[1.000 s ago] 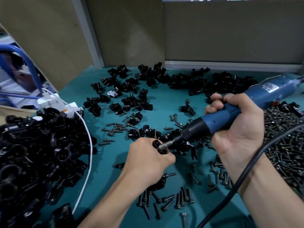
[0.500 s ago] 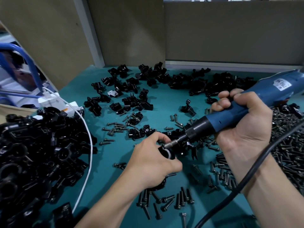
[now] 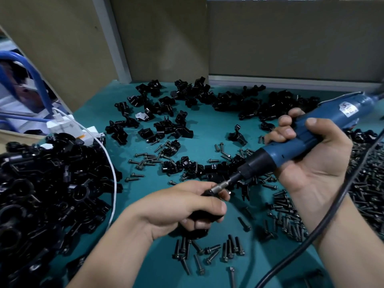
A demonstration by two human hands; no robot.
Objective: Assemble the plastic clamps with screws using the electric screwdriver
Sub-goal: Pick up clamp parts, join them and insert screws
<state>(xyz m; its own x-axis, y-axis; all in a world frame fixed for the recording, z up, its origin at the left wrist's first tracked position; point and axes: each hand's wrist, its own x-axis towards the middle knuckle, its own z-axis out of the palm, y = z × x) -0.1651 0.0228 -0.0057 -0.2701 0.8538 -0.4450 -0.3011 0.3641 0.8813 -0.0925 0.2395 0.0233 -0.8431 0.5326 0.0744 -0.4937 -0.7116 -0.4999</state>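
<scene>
The green-blue table point(image 3: 207, 129) is the biggest thing in front of you. On its left side sits a big heap of black clamp parts point(image 3: 41, 194). More black clamps point(image 3: 249, 100) lie spread across the far side, near the brown wall. At the right edge there is a thick pile of screws point(image 3: 369, 179).

Your right hand point(image 3: 315, 167) holds the blue electric screwdriver point(image 3: 301, 138). Its fingers are curled round the blue body and the thumb lies over the top. The tool slants down to the left. Its black cord point(image 3: 311, 235) crosses in front of your right arm.

Your left hand point(image 3: 172, 206) is low in the middle, close over the table. Its fingers and thumb are curled tight round one black clamp point(image 3: 204, 215), so only a little of it shows. The metal tip point(image 3: 222, 186) of the screwdriver touches the top of that clamp, by your pointer finger. I cannot tell if a screw is under the tip.

A thin white cable point(image 3: 113, 175) bends along the heap on the left. A small bunch of loose screws point(image 3: 207, 252) lies just below your left hand.
</scene>
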